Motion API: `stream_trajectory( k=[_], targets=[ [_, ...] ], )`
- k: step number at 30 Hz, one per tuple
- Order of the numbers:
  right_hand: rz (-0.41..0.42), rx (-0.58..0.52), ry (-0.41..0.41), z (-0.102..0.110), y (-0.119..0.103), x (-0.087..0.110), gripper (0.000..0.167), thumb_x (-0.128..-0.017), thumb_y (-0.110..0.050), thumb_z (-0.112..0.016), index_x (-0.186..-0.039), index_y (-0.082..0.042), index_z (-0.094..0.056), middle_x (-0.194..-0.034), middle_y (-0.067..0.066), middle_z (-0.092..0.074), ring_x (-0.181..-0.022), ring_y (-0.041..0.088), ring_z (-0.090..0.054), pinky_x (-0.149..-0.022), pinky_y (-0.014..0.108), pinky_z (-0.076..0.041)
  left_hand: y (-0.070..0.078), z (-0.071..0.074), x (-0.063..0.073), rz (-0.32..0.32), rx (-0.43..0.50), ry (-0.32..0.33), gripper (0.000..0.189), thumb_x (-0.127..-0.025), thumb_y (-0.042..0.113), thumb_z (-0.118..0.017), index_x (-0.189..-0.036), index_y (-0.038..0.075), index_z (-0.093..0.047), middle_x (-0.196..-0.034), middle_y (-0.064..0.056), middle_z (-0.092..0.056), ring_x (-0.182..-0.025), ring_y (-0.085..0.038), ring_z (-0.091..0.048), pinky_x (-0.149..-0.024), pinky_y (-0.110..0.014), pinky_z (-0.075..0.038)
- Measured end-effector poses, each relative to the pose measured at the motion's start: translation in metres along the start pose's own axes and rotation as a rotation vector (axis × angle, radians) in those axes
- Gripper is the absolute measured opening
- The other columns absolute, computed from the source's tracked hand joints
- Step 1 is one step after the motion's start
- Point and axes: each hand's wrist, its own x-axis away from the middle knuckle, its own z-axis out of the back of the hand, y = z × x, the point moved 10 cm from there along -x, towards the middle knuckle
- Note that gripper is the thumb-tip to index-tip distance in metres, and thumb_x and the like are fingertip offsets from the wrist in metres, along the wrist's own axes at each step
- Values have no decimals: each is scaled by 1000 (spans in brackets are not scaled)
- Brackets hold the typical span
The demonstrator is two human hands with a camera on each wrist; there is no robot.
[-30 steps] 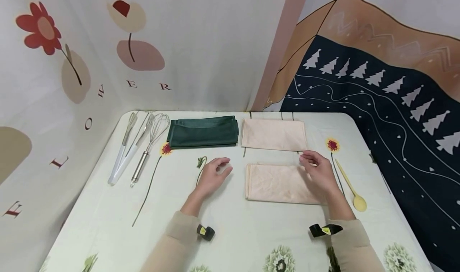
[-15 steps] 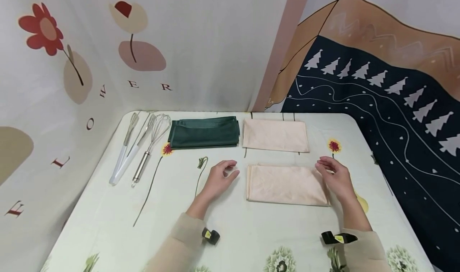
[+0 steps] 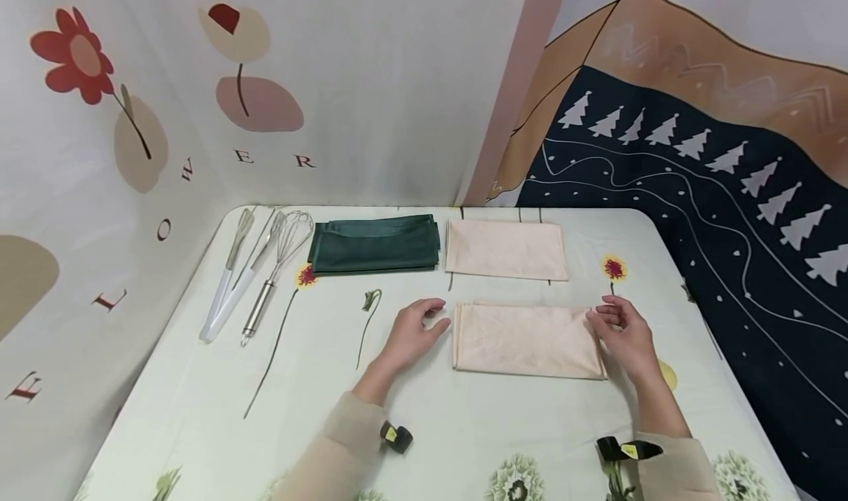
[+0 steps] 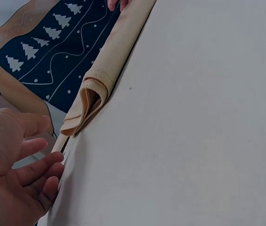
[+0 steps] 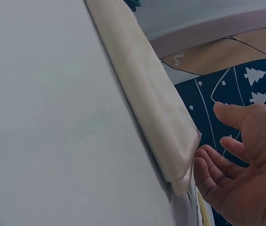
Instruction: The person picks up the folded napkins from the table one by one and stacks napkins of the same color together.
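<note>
A folded pale pink cloth [image 3: 530, 341] lies flat on the table between the two hands. Its layered fold faces the left hand in the left wrist view, where the cloth [image 4: 95, 92] shows stacked edges. Just off that left end, the left hand [image 3: 412, 333] has loosely bent fingers and holds nothing. At the opposite end, the right hand [image 3: 624, 335] has its fingertips right at the cloth's upper right corner. In the right wrist view the right hand [image 5: 246, 165] has thumb and fingers spread apart beside the cloth's end [image 5: 177, 160].
Behind lie a folded dark green cloth [image 3: 375, 243] and a second folded pink cloth [image 3: 506, 249]. At the left are a whisk [image 3: 268, 288] and white-handled tongs [image 3: 225, 295]. A yellow spoon [image 3: 668, 375] is partly hidden behind the right wrist. Printed fabric hangs around the table.
The left hand has moved right, closer to the near pink cloth's left end. The right hand has moved right and slightly down, from over that cloth to its right end, covering most of the spoon.
</note>
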Motion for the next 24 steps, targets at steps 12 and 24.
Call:
stream_trajectory(
  k=[12,24],
  targets=[
    [-95,65,-149,-8,17,6,65,-99,-42,-65,-137,9,-50,-114,16,-59,-87,11,-52,-66,16,-51,9,-9,0,-11,31,-39,31,-95,16,-72,-123,2,-69,-112,-8,-73,-99,-21,-66,-89,-39,-54],
    [-79,147,-225,-14,22,9,58,-94,-40,-72,-125,9,-63,-95,11,-66,-80,17,-57,-63,25,-50,15,-17,1,-4,66,-55,31,-95,16,-72,-122,2,-69,-107,-7,-72,-97,-18,-66,-84,-34,-54]
  ],
)
